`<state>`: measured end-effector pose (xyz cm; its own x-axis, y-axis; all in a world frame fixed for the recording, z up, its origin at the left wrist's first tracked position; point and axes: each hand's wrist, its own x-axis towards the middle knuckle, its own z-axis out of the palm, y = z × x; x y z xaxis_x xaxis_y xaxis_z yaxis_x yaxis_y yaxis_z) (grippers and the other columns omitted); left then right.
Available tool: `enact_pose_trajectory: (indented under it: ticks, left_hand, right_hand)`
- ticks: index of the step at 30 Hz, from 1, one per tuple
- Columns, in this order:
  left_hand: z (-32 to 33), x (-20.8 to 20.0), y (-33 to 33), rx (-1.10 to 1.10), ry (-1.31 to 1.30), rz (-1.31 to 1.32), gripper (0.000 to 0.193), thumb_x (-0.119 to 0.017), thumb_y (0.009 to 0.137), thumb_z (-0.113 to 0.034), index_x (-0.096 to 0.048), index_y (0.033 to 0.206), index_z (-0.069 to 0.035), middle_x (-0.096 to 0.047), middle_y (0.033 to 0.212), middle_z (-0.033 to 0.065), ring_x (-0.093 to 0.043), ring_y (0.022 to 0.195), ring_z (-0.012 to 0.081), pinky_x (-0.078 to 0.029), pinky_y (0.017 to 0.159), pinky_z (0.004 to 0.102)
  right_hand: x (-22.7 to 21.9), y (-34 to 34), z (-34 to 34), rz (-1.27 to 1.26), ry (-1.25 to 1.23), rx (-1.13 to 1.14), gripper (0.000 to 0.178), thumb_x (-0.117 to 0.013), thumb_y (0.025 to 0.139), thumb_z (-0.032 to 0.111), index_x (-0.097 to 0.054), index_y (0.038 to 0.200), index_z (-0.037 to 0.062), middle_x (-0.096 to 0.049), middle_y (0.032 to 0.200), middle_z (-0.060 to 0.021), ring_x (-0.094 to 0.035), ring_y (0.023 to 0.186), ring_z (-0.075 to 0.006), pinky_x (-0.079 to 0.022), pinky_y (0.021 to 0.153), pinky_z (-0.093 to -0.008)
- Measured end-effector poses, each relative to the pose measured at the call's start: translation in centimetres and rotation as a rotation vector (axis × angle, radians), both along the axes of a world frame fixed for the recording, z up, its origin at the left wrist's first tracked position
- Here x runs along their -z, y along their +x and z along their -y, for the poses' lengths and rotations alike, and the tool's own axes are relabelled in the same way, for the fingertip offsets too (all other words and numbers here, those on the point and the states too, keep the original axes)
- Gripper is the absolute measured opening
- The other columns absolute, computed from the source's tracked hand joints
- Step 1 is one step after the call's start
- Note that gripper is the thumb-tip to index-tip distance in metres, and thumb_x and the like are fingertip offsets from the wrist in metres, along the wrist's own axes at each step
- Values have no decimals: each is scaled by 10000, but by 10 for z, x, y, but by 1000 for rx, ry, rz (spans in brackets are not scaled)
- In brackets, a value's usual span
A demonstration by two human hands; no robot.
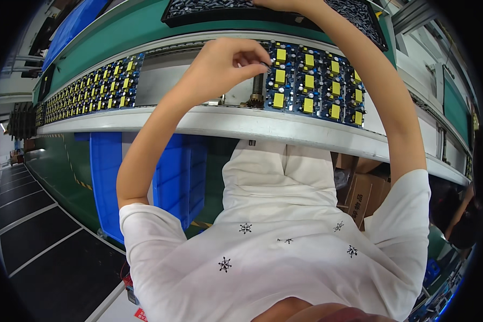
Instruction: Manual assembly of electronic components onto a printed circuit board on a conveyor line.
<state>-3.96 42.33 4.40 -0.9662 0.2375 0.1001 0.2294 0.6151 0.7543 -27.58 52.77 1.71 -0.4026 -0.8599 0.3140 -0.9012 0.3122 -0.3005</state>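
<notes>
My left hand point(225, 63) is at the left edge of a panel of blue circuit boards point(319, 80) on the conveyor. Its thumb and index finger pinch a small dark component point(265, 64) over that edge. The boards carry rows of yellow blocks and small round parts. My right hand point(285, 4) reaches over the black tray point(214, 19), which is full of small dark components point(344, 9). The top of the picture cuts this hand off, and most of its fingers are hidden.
Further left on the conveyor rail point(209, 119) lies another long run of circuit boards point(94, 86). A threaded rod point(257, 86) stands beside the near panel. Under the rail are blue bins point(180, 180) and cardboard boxes point(366, 194). Green mat point(139, 27) lies behind the conveyor.
</notes>
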Motion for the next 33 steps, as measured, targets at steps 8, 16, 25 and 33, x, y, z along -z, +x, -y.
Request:
enact_pose_trajectory:
  ticks: [8,16,25,33]
  left_hand:
    - [-31,20,-18,246,-463,-492,93,-688,811,-96,-716,891,-56,-680,868,55,-609,899,190,-457,823,337]
    - [-31,37,-34,226,-410,-360,79,-680,796,-132,-732,847,-102,-676,847,18,-566,972,187,-351,934,356]
    - [-30,42,-35,168,-382,-341,72,-686,792,-146,-729,836,-109,-663,822,9,-568,951,177,-345,930,347]
    - [-29,34,-35,244,-431,-413,42,-690,787,-142,-720,812,-126,-649,799,8,-565,922,170,-348,917,342]
  right_hand:
    - [2,11,-20,13,-398,-12,119,-679,767,71,-667,856,-6,-677,802,-174,-662,751,-287,-525,687,-377]
    - [-14,50,-62,589,-457,59,174,-669,843,117,-694,962,-8,-667,749,-57,-606,690,-129,-496,633,-278]
    - [-19,110,-140,906,-352,180,220,-593,920,183,-681,978,-9,-609,721,-37,-554,669,-118,-466,625,-270]
    - [-5,142,-189,680,-179,237,256,-465,1016,195,-667,1073,49,-532,775,27,-495,707,-71,-438,687,-214]
